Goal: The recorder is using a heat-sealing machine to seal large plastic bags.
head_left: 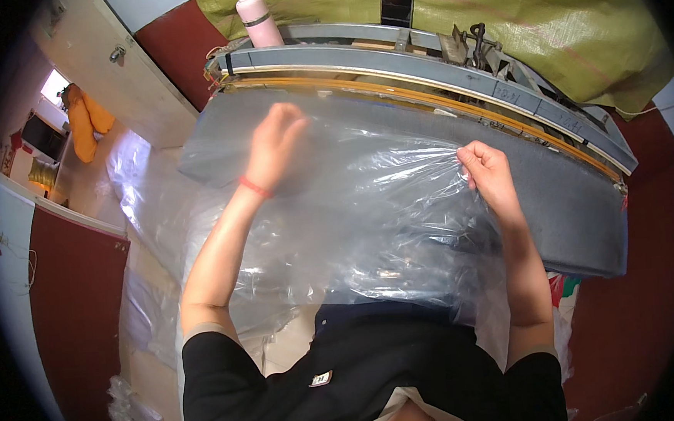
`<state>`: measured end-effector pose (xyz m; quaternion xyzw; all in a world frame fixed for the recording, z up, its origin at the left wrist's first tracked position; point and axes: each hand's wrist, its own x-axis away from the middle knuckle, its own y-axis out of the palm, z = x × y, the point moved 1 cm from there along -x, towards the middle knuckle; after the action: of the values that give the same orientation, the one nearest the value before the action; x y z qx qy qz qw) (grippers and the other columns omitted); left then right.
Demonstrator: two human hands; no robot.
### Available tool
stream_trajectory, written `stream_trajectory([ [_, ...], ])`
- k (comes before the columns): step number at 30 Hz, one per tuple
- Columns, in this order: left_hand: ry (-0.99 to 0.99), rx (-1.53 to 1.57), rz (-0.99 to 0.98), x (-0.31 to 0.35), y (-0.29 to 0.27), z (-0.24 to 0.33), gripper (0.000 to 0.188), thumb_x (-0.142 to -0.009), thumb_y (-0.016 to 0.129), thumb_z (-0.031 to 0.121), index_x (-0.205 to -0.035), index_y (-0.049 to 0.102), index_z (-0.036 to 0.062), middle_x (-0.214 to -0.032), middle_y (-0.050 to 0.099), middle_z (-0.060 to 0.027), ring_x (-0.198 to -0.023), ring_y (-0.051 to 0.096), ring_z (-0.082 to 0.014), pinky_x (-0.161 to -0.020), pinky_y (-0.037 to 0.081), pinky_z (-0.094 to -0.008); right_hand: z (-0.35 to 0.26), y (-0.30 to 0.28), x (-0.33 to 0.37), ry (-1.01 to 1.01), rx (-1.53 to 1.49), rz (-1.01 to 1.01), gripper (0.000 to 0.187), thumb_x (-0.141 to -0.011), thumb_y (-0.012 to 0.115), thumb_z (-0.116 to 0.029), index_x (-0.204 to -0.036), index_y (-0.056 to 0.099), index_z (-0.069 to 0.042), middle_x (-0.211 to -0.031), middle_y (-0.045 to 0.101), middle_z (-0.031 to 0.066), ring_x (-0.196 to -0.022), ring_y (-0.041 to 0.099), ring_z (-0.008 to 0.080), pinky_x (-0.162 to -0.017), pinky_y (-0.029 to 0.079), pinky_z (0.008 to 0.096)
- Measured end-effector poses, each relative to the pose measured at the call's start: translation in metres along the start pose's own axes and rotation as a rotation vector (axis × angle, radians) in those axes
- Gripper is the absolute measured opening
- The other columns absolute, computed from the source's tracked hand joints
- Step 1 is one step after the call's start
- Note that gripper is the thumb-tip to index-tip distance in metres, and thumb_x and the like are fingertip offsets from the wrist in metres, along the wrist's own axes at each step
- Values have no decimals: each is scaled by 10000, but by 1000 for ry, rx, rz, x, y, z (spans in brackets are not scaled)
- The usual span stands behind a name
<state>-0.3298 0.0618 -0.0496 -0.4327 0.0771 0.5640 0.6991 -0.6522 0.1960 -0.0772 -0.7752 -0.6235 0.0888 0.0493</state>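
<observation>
**2 hands on a clear plastic bag at the sealing bar**

My right hand (487,172) is clenched on the right edge of the clear plastic bag (352,209), fingers curled and pinching the film. My left hand (277,143) lies on the bag's upper left part with its fingers loosely bent; I cannot tell whether it grips the film or only presses it flat. A red band (255,187) circles that wrist.

The bag is spread over the grey desk (577,219), reaching from my body up toward the sealing bar (423,97), the long metal strip with an orange line along the desk's far edge. The film is wrinkled, most of all just below my right hand. To handle it well, I judge that both hands should pull outward evenly so the creases flatten and the bag's far edge lies straight along the bar.

As far as I can see, the bag holds nothing; the desk shows through it. Beyond the bar stand a pink bottle (257,18), lid on, contents hidden, and a dark phone (397,6), against a yellow-green tarp (541,20). Left of the desk, more clear plastic film (139,184) is heaped toward the floor.
</observation>
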Motion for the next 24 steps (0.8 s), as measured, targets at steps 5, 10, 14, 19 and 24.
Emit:
stream_trajectory([
  [5,382,-337,-87,30,-3,7,230,-744,644,154,-932,560,50,-891,569,-81,-821,532,-237,-704,422,-327,4,-4,3,6,0,6,215,-872,524,-184,-712,535,-40,-544,460,-42,-446,374,19,-409,297,168],
  [10,326,-437,-221,39,12,17,145,-736,637,159,-802,591,39,-738,570,-86,-697,528,-258,-604,426,-340,-1,-5,8,12,60,23,200,-865,532,-165,-708,533,-41,-542,455,-47,-453,376,15,-414,297,170],
  [14,108,-204,-169,25,16,-8,90,-771,585,99,-812,592,19,-746,569,-111,-732,551,-242,-639,437,-317,3,-7,18,-90,202,43,176,-832,565,-151,-712,555,-22,-531,477,-30,-471,407,31,-435,325,192],
  [19,-59,134,-184,0,26,-18,113,-795,548,96,-841,575,-3,-811,578,-123,-776,568,-219,-712,435,-284,16,-7,30,-148,371,68,145,-825,564,-111,-714,558,-18,-521,451,-48,-479,394,17,-430,313,188],
  [24,51,-237,-488,36,49,-35,114,-788,548,124,-796,566,12,-827,542,-147,-761,508,-320,-675,428,-385,31,-20,42,-50,387,86,147,-789,586,-142,-740,571,-4,-523,511,23,-484,452,74,-464,363,231],
])
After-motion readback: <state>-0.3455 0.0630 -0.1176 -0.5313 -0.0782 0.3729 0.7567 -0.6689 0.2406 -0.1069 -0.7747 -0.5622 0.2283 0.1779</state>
